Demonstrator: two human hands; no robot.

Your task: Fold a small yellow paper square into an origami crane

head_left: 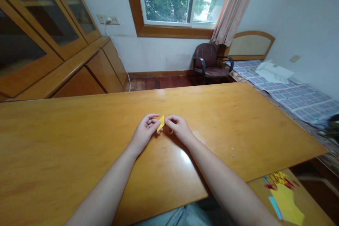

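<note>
Together, left hand [144, 131] and right hand [180, 127] pinch a small yellow paper piece [161, 123], already folded narrow, over the wooden desk [79, 137].

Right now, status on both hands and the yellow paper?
Left hand and right hand: fingers pinched on the yellow folded paper. Low at the wooden table, contact unclear. Coloured paper scraps lie lower right, apart from the hands.

**Both hands meet, fingertips pinched**

The bare left forearm [111, 183] and right forearm [219, 176] reach forward and converge. The left hand [144, 131] and right hand [180, 128] sit close together, knuckles up. Their thumbs and forefingers are pinched closed and point toward each other.
</note>
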